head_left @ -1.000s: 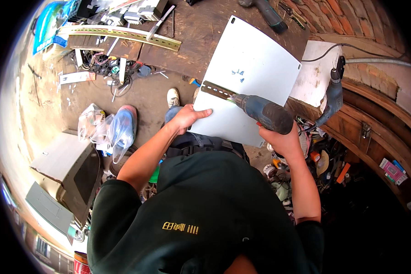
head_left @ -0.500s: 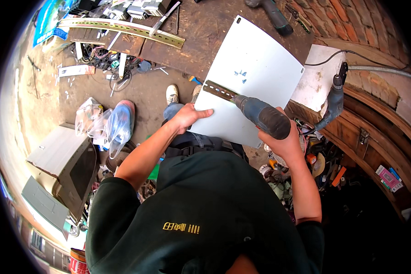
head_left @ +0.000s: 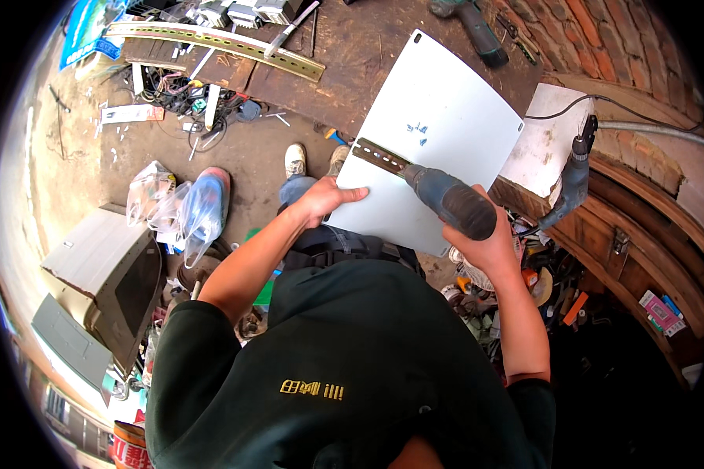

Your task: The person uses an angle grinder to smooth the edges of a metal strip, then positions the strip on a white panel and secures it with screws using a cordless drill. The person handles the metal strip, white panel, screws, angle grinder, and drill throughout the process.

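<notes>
A white flat panel (head_left: pixel 454 102) leans from my lap onto the front of the workbench, with blue marks near its middle. Across its lower part lies a short slotted metal rail (head_left: pixel 381 157). My right hand (head_left: pixel 489 242) is closed round the grip of a dark blue cordless drill (head_left: pixel 454 202). The drill's front end meets the right end of the rail; its tip is hidden behind the body. My left hand (head_left: pixel 325 201) grips the panel's left edge, thumb on top and fingers out of sight beneath.
A brown workbench (head_left: pixel 352 62) carries a long slotted rail (head_left: pixel 211 43) and another power tool (head_left: pixel 477 35). At the right, a second blue drill (head_left: pixel 575 176) hangs by a wooden cabinet. Plastic bags (head_left: pixel 203 207) and an old boxy monitor (head_left: pixel 105 273) stand on the left.
The view has shifted slightly, so the bench and panel sit a little further right and lower. Both hands, the drill and the rail keep their places relative to the panel.
</notes>
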Demonstrator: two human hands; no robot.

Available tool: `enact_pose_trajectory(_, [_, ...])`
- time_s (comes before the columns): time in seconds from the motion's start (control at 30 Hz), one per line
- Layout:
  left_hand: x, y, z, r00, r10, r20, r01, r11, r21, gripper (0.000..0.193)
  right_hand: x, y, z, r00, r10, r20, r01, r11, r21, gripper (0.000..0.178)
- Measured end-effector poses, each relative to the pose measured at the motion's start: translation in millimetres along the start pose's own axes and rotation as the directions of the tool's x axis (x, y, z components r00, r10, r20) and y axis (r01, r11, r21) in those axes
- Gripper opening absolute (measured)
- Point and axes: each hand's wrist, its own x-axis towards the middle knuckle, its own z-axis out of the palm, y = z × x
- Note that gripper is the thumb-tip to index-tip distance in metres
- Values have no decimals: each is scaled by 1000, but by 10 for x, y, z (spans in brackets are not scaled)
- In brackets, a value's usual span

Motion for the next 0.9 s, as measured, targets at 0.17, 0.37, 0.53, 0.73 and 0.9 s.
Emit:
enact_pose_trajectory(0.17, [-3,8,11,1000,8,16,-8,1000,-13,52,-1,50,-7,994,106,18,-106,993,56,39])
enact_pose_trajectory(0.37, [14,2,7,1000,-5,12,5,1000,-23,50,32,92,2,995,97,-2,-96,989,116,37])
enact_pose_trajectory(0.53, [48,-44,-7,1000,0,-17,-1,998,-55,50,64,45,2,988,154,-20,-147,972,181,35])
enact_pose_trajectory(0.73, [38,-85,12,998,23,-67,-27,998,-61,51,-149,75,-111,984,151,-98,-109,934,340,29])
enact_pose_trajectory(0.9, [-126,129,30,965,82,-248,-11,961,275,62,-792,394,-274,922,187,-339,40,825,564,37])
